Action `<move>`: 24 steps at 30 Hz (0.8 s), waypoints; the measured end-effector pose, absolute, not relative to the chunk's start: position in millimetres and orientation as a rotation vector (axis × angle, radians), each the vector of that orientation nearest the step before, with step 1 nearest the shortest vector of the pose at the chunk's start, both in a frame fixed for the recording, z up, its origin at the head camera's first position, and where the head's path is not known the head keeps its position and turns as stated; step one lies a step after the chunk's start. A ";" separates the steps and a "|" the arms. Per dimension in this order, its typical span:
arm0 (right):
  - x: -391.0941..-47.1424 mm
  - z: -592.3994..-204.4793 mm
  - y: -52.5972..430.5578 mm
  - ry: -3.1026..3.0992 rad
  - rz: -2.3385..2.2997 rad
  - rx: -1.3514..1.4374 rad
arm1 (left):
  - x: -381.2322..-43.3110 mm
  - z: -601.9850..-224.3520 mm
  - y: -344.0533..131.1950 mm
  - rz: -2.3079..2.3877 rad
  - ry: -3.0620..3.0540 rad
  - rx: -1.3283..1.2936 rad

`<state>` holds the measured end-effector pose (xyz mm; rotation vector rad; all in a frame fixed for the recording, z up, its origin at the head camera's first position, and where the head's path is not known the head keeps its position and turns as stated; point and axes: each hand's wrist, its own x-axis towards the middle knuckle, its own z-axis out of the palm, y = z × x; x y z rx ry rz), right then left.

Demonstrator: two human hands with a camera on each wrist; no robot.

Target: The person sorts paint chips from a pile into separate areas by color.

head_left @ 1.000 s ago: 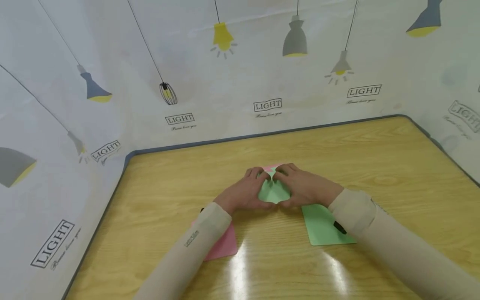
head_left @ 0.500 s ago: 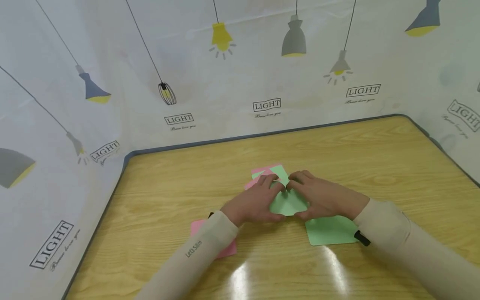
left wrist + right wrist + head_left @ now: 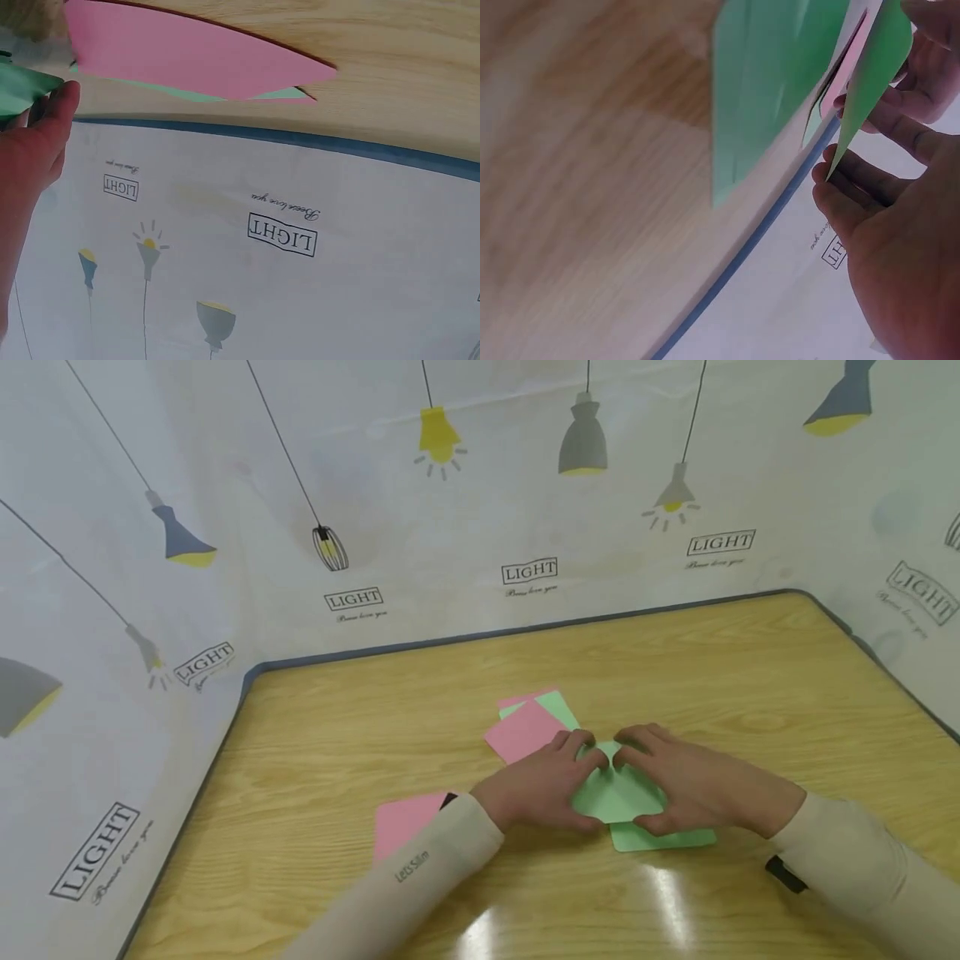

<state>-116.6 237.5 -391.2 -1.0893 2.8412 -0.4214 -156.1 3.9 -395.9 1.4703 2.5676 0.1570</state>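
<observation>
Both hands hold a green card between them, lifted above the table. My left hand pinches its left side, and my right hand pinches the right, with fingertips and thumb in the right wrist view. Below the held card, partly covered by it, lies another green card with rounded corners. A pink card rests just behind my left hand. It overlaps a green card, and the edge of one more pink card shows under that.
Another pink card lies at the left, partly hidden by my left sleeve. All of it is on a wood-grain table. A white curtain-like sheet printed with lamps stands along the table's back and sides.
Both hands have lifted the green card off the back pile and carried it right and toward me, over the other green card. The pile's pink card is now uncovered.
</observation>
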 end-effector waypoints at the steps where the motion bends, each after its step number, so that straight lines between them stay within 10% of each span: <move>1: -114.0 -391.9 239.8 2.841 -0.427 -1.090 | -154.4 -396.6 7.1 0.137 2.567 1.482; 24: -99.2 -406.9 261.5 2.736 -0.583 -1.046 | -132.7 -406.2 33.0 -0.187 2.617 1.570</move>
